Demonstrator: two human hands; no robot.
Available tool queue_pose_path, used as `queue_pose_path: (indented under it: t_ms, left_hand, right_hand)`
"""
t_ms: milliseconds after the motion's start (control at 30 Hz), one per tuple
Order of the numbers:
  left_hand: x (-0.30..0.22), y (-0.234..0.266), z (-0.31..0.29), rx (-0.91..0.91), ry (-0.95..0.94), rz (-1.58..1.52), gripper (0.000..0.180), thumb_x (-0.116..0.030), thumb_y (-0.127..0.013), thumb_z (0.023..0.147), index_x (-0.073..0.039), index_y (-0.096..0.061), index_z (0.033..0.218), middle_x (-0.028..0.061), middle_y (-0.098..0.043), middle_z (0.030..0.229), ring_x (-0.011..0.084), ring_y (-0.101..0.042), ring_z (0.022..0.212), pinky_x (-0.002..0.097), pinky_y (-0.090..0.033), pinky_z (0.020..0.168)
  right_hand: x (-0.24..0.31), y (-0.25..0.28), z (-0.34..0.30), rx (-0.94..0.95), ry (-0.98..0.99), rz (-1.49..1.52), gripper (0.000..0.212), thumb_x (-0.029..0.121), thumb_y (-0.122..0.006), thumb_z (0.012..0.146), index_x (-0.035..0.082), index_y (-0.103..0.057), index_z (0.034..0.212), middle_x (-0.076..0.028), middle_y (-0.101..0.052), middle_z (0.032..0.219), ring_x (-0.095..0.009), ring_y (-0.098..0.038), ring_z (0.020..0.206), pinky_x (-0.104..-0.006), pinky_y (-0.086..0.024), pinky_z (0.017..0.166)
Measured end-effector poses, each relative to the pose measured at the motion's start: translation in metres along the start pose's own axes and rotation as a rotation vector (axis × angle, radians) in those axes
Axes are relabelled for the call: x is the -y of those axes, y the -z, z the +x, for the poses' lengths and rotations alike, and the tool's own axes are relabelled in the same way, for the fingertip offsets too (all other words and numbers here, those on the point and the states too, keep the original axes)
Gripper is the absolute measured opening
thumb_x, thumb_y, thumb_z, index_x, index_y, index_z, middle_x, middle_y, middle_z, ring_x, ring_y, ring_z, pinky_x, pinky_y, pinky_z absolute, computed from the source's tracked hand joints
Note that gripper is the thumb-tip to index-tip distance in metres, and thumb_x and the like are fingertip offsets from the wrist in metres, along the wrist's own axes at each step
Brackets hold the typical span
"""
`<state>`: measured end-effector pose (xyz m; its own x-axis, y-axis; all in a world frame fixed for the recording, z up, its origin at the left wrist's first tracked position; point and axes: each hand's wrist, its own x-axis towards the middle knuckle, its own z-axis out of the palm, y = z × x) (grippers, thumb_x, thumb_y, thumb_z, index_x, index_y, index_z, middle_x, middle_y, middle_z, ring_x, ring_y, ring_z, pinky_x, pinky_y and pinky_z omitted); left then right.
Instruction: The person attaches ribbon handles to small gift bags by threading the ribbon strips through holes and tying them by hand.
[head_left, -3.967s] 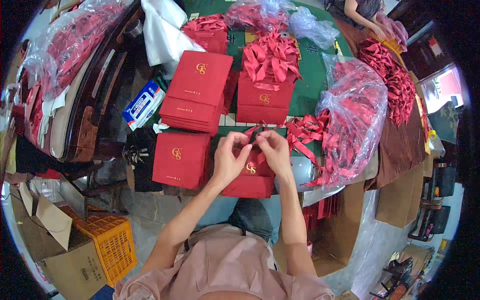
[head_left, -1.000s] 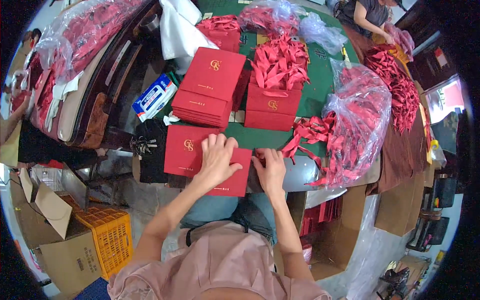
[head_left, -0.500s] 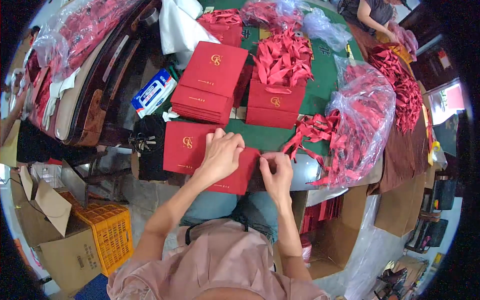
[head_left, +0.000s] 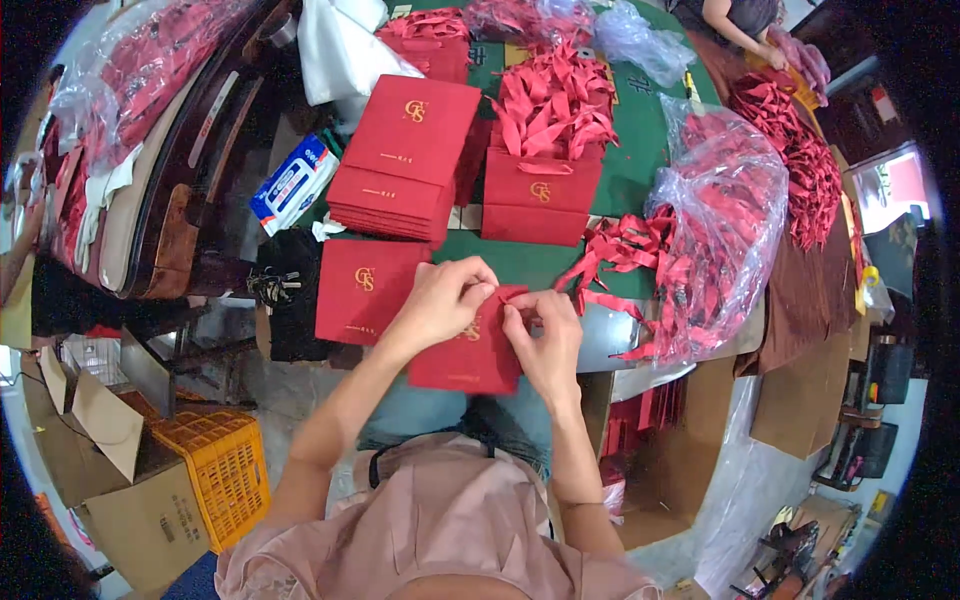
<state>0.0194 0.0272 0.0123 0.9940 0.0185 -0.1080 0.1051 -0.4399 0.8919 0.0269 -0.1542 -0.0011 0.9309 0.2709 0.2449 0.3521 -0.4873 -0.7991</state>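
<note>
A flat red paper bag (head_left: 462, 362) with a gold emblem hangs over the table's front edge, slightly blurred. My left hand (head_left: 448, 302) is closed at its top edge, thumb and fingertips pinched, covering the upper left of the bag. At the top right corner my right hand (head_left: 545, 335) pinches the bag between thumb and forefinger. A short bit of red ribbon (head_left: 508, 293) shows between the two hands. Just left of my left hand, another red bag (head_left: 365, 290) lies flat. Loose red ribbons (head_left: 625, 255) lie beyond my right hand.
Behind my hands stand a stack of flat red bags (head_left: 410, 130) and a pile of bags with ribbon handles (head_left: 540, 195). A clear plastic sack of ribbons (head_left: 720, 230) sits right. A blue-white packet (head_left: 295, 185) lies left. An orange crate (head_left: 225, 465) stands on the floor.
The held bag has turned and shifted right, so its emblem now shows between my hands. Both hands have come closer together at its top edge.
</note>
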Motion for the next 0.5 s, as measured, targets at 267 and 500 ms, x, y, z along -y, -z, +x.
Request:
queue_pose_path:
  t_ms: [267, 500]
  left_hand:
    - [0.014, -0.027, -0.002, -0.107, -0.117, 0.245, 0.007, -0.014, -0.063, 0.091, -0.009, -0.065, 0.096, 0.0053, -0.07, 0.083, 0.0269, -0.063, 0.081, 0.0423, -0.039, 0.078]
    - [0.016, -0.035, -0.007, -0.236, -0.227, 0.366, 0.007, -0.013, -0.064, 0.089, -0.01, -0.066, 0.095, 0.0053, -0.07, 0.084, 0.0267, -0.06, 0.079, 0.0415, -0.038, 0.079]
  right_hand:
    - [-0.01, -0.007, -0.004, -0.001, -0.151, 0.0, 0.011, 0.012, -0.072, 0.082, 0.004, -0.064, 0.082, -0.009, -0.063, 0.075, -0.028, -0.059, 0.073, -0.0419, -0.047, 0.068]
    - [-0.01, -0.008, 0.001, 0.02, -0.122, -0.075, 0.011, 0.012, -0.072, 0.082, 0.004, -0.064, 0.081, -0.01, -0.065, 0.072, -0.029, -0.062, 0.072, -0.0429, -0.049, 0.067]
